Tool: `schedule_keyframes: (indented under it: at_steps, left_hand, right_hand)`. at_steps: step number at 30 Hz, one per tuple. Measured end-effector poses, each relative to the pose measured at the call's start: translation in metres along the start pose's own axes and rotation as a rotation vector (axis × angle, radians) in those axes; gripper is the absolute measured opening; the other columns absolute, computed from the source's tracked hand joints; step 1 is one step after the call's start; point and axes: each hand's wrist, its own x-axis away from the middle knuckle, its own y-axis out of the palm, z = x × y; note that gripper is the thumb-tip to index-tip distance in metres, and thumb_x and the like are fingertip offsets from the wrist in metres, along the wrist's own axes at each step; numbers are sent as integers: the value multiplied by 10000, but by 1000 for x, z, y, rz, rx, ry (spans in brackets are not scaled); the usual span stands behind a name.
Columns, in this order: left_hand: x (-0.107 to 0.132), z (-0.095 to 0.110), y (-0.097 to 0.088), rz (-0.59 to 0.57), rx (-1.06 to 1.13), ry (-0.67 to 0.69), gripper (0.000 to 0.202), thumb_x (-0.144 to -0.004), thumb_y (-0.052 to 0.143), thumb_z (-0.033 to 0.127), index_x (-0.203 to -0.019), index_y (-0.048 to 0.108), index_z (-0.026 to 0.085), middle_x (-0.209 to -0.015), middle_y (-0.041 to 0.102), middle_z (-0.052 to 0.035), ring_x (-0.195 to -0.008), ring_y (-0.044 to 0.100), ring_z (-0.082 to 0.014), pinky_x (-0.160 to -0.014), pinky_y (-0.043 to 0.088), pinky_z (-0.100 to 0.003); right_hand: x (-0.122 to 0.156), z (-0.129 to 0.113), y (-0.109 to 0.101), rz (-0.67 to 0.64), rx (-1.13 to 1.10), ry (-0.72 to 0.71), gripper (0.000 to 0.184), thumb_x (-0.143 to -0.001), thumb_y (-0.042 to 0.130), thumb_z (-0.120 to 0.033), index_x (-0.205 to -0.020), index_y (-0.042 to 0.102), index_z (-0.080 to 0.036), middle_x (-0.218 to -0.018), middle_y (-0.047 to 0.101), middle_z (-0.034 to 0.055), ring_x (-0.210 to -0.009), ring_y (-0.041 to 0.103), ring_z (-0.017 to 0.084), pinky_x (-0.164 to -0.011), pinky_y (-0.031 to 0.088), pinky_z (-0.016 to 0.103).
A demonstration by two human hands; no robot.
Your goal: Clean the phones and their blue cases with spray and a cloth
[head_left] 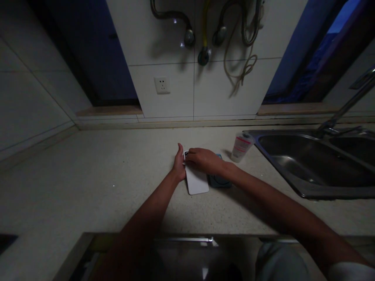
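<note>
A white phone (197, 181) lies back-up on the speckled countertop (102, 175), its camera end pointing away from me. My left hand (179, 164) rests against the phone's left edge with the fingers held straight and together. My right hand (202, 159) lies over the phone's far end, fingers curled down onto it near the camera. Just right of the phone, partly under my right wrist, sits a dark bluish flat object (220, 182).
A steel sink (310, 164) with a faucet (345, 107) fills the right side. A small clear plastic cup (241, 146) stands by the sink's left corner. A wall socket (162, 84) and hanging hoses (205, 35) are on the tiled wall behind.
</note>
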Motion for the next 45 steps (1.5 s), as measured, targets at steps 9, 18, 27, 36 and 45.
schedule_keyframes:
  at_steps: [9, 18, 27, 36, 45]
  left_hand:
    - [5, 0, 6, -40, -47, 39, 938, -899, 218, 798, -1306, 637, 64, -1061, 741, -239, -941, 731, -343, -901, 541, -488]
    - [-4, 0, -3, -106, -41, 20, 924, -899, 214, 802, -1252, 664, 76, -1025, 750, -228, -907, 736, -345, -853, 550, -482]
    - [4, 2, 3, -38, -70, 15, 924, -911, 225, 784, -1275, 639, 43, -958, 751, -227, -870, 742, -337, -821, 572, -490]
    - [7, 10, 6, -26, -130, 98, 699, -975, 276, 600, -1267, 634, 76, -889, 755, -183, -736, 734, -289, -751, 583, -465]
    - [6, 9, 6, -78, -159, 146, 572, -883, 397, 449, -1283, 620, 105, -918, 744, -160, -733, 703, -269, -669, 571, -429]
  right_hand:
    - [21, -18, -29, -593, -22, -113, 195, -834, 613, -91, -892, 789, -149, -839, 771, 79, -685, 653, 156, -599, 383, 251]
    - [28, 9, -56, -305, 101, 180, 237, -902, 534, -158, -983, 756, -169, -978, 760, 132, -825, 703, 218, -659, 416, 275]
    - [34, 29, -68, -326, 179, 449, 245, -884, 560, -230, -1048, 727, -156, -1017, 745, 188, -898, 705, 285, -690, 446, 325]
    - [32, 32, -64, -226, 145, 480, 286, -866, 554, -193, -1123, 675, -160, -1007, 738, 181, -887, 690, 283, -662, 426, 316]
    - [59, 35, -42, -266, 122, 589, 314, -906, 507, -262, -1113, 706, -137, -1042, 749, 212, -962, 719, 311, -721, 480, 339]
